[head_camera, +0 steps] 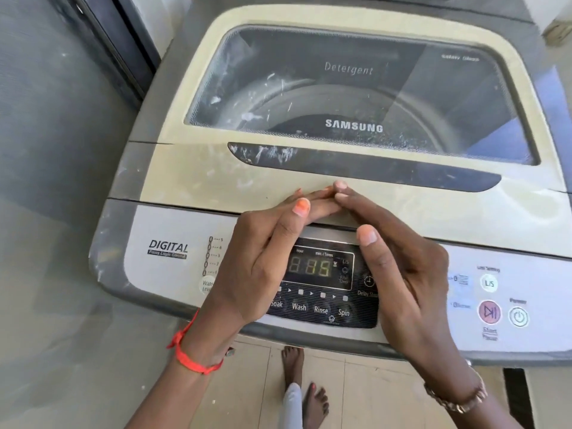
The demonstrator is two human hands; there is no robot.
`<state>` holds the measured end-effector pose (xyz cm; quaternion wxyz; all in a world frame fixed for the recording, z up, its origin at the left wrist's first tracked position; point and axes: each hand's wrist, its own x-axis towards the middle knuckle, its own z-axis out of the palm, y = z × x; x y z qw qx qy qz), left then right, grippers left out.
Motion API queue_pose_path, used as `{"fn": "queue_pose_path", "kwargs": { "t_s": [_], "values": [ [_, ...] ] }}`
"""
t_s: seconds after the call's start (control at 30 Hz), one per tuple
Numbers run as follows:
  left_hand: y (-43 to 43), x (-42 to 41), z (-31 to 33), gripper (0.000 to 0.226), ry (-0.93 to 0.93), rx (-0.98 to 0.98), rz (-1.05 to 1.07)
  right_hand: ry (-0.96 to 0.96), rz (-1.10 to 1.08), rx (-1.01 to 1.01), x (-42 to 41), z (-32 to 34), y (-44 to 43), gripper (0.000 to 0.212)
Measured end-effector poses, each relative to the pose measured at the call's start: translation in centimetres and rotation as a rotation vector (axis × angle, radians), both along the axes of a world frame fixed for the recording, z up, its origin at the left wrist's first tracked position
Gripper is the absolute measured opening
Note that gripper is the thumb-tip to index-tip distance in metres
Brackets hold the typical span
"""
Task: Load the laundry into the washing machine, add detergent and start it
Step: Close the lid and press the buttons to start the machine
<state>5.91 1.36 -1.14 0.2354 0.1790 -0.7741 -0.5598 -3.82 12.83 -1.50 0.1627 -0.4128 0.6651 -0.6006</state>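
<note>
Head view: the left hand (263, 261) and right hand (405, 267) are held with fingers straight, tips joined, nothing gripped, over the front edge of the washing machine (161, 274) with its lid (198, 88) shut.

Both hands (325, 258) above control panel (322, 286)

The left hand (253, 267) covers half the water-level button (206, 284); the right hand (405, 274) hides the end of the delay-start label (366, 293). The right side of the washing machine (192, 178) is cut off, and the small labels there are blurred.
</note>
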Motion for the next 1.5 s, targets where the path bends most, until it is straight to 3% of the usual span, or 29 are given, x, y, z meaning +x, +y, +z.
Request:
{"fn": "queue_pose_path", "kwargs": {
  "t_s": [1.3,1.5],
  "values": [
    [0.49,0.47,0.39,0.042,0.035,-0.106,-0.044,0.022,-0.011,0.004,0.22,0.23,-0.04,0.032],
    [0.69,0.81,0.59,0.047,0.04,-0.141,-0.063,0.078,0.006,-0.003,0.38,0.49,0.25,0.042]
  ]
}}
